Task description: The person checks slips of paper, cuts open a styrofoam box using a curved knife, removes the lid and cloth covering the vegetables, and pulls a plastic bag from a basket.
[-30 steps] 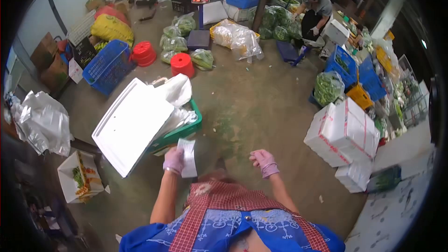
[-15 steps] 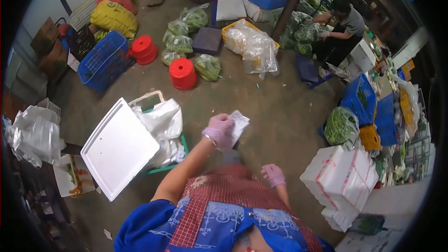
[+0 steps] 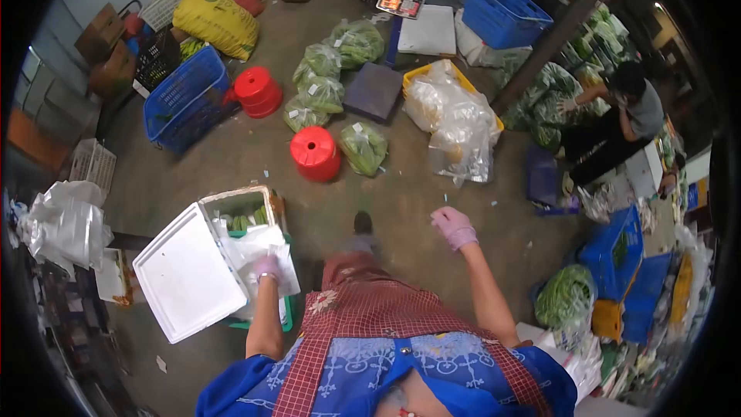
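My left hand point(image 3: 268, 266), in a pink glove, is closed on a white paper slip point(image 3: 288, 272) in front of the green crate point(image 3: 289, 310). White plastic bags point(image 3: 245, 247) lie in that crate, with a large white foam lid point(image 3: 189, 276) leaning at its left. Just behind stands a foam box point(image 3: 272, 207) with green vegetables inside. My right hand point(image 3: 454, 228), also gloved in pink, is held out over the floor at the right. Its fingers are curled together, and whatever they might hold is too small to make out.
Ahead are two red stools point(image 3: 315, 154), bagged greens point(image 3: 363, 148), a dark low stool point(image 3: 373, 91) and a yellow crate point(image 3: 498, 120) of plastic bags. A person point(image 3: 617, 120) sits by vegetables at the right. Blue crates point(image 3: 187, 100) stand on both sides.
The left hand with the paper has swung back from the middle to the green crate. My right hand has risen forward. The view has shifted, and the foam box of vegetables now shows.
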Demonstrator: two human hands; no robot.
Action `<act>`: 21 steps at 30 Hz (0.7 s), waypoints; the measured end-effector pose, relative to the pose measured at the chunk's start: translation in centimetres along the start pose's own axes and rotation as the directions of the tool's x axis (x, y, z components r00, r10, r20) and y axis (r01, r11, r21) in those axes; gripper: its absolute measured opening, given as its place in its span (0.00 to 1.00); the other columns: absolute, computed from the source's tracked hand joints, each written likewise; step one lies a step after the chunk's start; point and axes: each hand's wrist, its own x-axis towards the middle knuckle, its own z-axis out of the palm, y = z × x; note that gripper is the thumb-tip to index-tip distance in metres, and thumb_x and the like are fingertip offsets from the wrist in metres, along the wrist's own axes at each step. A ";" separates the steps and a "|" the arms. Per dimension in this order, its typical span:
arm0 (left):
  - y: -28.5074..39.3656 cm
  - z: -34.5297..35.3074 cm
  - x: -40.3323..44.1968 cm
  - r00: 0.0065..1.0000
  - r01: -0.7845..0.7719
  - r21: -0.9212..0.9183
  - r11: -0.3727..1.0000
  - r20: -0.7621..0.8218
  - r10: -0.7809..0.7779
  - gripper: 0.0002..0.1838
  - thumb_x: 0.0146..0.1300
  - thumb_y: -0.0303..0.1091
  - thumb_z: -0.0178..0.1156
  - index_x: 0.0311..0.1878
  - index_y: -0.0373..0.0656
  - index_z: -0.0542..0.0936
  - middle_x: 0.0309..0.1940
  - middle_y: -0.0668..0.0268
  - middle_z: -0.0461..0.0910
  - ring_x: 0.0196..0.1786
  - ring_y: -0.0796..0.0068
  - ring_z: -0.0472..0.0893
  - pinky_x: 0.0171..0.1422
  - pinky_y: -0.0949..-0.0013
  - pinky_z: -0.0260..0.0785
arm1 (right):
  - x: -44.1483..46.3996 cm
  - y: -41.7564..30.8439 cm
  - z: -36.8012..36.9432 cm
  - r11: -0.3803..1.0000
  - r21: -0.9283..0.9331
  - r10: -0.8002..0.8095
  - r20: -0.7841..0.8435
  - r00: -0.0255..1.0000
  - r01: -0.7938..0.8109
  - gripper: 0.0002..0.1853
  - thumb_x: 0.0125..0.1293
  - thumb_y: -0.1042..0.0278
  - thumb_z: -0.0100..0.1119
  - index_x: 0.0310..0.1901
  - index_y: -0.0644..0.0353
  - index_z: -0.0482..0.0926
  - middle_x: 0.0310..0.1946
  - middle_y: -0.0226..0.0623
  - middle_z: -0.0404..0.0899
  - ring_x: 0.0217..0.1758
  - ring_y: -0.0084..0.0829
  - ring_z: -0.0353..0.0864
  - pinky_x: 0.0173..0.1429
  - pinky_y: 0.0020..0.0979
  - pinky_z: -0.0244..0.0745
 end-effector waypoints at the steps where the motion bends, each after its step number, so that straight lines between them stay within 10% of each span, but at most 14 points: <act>1: 0.3 1.4 1.6 0.998 0.050 -0.035 0.998 0.051 -0.048 0.15 0.40 0.31 0.61 0.37 0.46 0.79 0.41 0.56 0.77 0.47 0.57 0.76 0.50 0.63 0.69 | 3.0 -1.4 0.0 0.999 -0.030 -0.042 0.023 0.999 0.043 0.14 0.57 0.56 0.50 0.33 0.58 0.77 0.28 0.39 0.79 0.31 0.33 0.77 0.39 0.30 0.70; 7: 3.7 2.8 11.2 0.929 0.092 -0.004 0.996 0.361 -0.084 0.20 0.44 0.34 0.60 0.44 0.46 0.76 0.45 0.58 0.76 0.49 0.60 0.75 0.52 0.63 0.68 | 17.9 -10.2 -1.7 0.923 -0.332 -0.112 0.244 0.963 0.192 0.15 0.57 0.57 0.46 0.34 0.58 0.77 0.34 0.46 0.77 0.38 0.44 0.76 0.45 0.36 0.69; 11: 7.3 -6.4 18.5 0.964 0.048 0.110 0.993 0.256 -0.075 0.16 0.46 0.40 0.62 0.40 0.49 0.80 0.44 0.65 0.78 0.47 0.69 0.77 0.46 0.67 0.72 | 26.7 -14.5 -5.1 0.838 -0.460 -0.083 0.423 0.902 0.293 0.16 0.57 0.56 0.43 0.35 0.57 0.77 0.35 0.46 0.77 0.39 0.45 0.76 0.46 0.38 0.69; 14: 7.5 -9.4 27.2 0.982 0.185 -0.207 0.961 0.067 -0.174 0.17 0.55 0.38 0.45 0.34 0.36 0.78 0.39 0.50 0.77 0.45 0.53 0.76 0.49 0.58 0.66 | 33.0 -17.1 -7.3 0.824 -0.502 -0.047 0.399 0.916 0.261 0.16 0.56 0.56 0.43 0.36 0.57 0.77 0.34 0.46 0.77 0.38 0.42 0.77 0.43 0.37 0.71; 16: 8.3 -13.7 31.4 0.979 0.120 -0.207 0.971 -0.135 -0.150 0.13 0.53 0.35 0.48 0.33 0.35 0.77 0.31 0.52 0.78 0.36 0.56 0.78 0.41 0.60 0.68 | 37.5 -17.9 -7.8 0.858 -0.474 0.003 0.395 0.919 0.201 0.17 0.57 0.57 0.42 0.38 0.57 0.76 0.31 0.45 0.77 0.35 0.39 0.78 0.39 0.36 0.72; 18: 9.2 -16.4 33.9 0.922 -0.023 -0.610 0.792 -0.319 -0.219 0.11 0.51 0.32 0.50 0.33 0.34 0.77 0.27 0.58 0.77 0.29 0.65 0.75 0.35 0.64 0.66 | 42.7 -18.3 -8.2 0.896 -0.429 0.094 0.430 0.898 0.112 0.16 0.57 0.57 0.43 0.37 0.58 0.75 0.27 0.38 0.77 0.27 0.29 0.77 0.28 0.29 0.72; 21: 11.8 -21.9 34.3 0.871 -0.033 -0.841 0.540 -0.289 -0.397 0.10 0.47 0.28 0.51 0.32 0.34 0.76 0.23 0.66 0.73 0.24 0.75 0.68 0.29 0.70 0.61 | 52.7 -16.7 -7.5 0.982 0.004 0.152 0.571 0.807 -0.188 0.15 0.54 0.59 0.55 0.39 0.59 0.75 0.35 0.37 0.79 0.34 0.32 0.78 0.38 0.30 0.72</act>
